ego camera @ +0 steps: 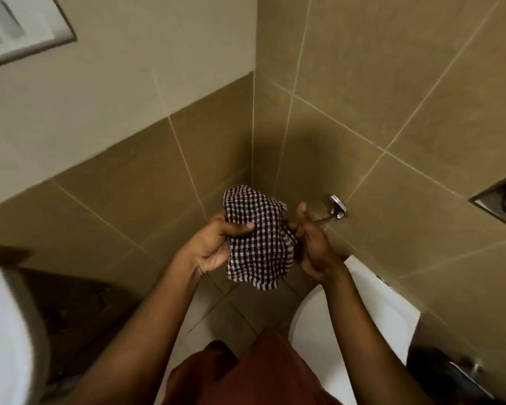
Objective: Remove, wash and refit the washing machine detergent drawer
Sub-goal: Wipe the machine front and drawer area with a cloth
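Head view shows no detergent drawer; it lies out of sight. The left hand (216,247) pinches the checked cloth (257,241) under its thumb, and the right hand (313,244) curls its fingers into the opposite edge. Drying seems likely: bunch the cloth evenly and keep it off the white toilet (362,302).

Item: cloth (256,238), black-and-white checked weave, crumpled and bunched, its lower edge hanging loose toward 6 o'clock. It is held in the air just below frame centre, pinched at its 9 o'clock side by the left hand (216,247) and gripped at its 3 o'clock side by the right hand (313,247).
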